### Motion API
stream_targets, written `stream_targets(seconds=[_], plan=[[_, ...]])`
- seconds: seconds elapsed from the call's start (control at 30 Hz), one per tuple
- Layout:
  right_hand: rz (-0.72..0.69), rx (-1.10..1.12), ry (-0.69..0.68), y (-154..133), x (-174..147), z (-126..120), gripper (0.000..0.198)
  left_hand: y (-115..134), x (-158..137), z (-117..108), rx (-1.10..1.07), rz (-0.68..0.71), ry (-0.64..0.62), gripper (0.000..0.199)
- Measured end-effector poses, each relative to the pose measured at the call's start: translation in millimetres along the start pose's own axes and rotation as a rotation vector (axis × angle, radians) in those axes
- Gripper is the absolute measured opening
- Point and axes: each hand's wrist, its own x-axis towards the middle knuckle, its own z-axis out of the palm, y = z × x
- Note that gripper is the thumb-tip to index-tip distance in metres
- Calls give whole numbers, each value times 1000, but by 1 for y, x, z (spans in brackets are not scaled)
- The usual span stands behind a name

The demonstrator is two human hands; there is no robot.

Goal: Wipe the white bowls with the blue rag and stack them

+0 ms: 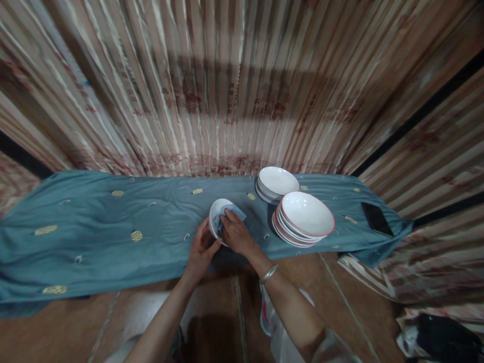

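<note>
A white bowl (218, 205) is tilted up above the near part of the cloth-covered table. My left hand (201, 250) grips its rim from the left, thumb at the lower edge and fingers behind. Inside the bowl my right hand (235, 232) presses a grey-blue cloth (238, 210) against the surface, fingers bent over it. A metal bangle (268, 273) circles my right wrist. To the right stands a stack of white bowls with red rims (307, 214). Behind that is a stack of white plates or shallow bowls with dark rims (279, 180).
A blue-green patterned tablecloth (102, 217) covers the long table. A black phone (377, 219) lies at its right end. Striped curtains (227, 91) hang behind and at the sides, with dark poles (419, 111). A dark bundle (446, 338) lies on the floor at lower right.
</note>
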Motion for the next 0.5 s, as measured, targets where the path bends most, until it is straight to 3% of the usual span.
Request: stream_targets(seconds=[0.13, 0.27, 0.37, 0.5], plan=[[30, -102, -66, 1, -7, -9, 30, 3, -1, 1, -9, -27, 14, 72], [40, -35, -146, 3, -16, -17, 27, 4, -1, 1, -40, -58, 22, 74], [17, 126, -213, 7, -20, -22, 26, 4, -1, 1, -53, -69, 30, 74], [60, 499, -258, 12, -21, -21, 26, 5, 0, 1, -35, -74, 16, 76]])
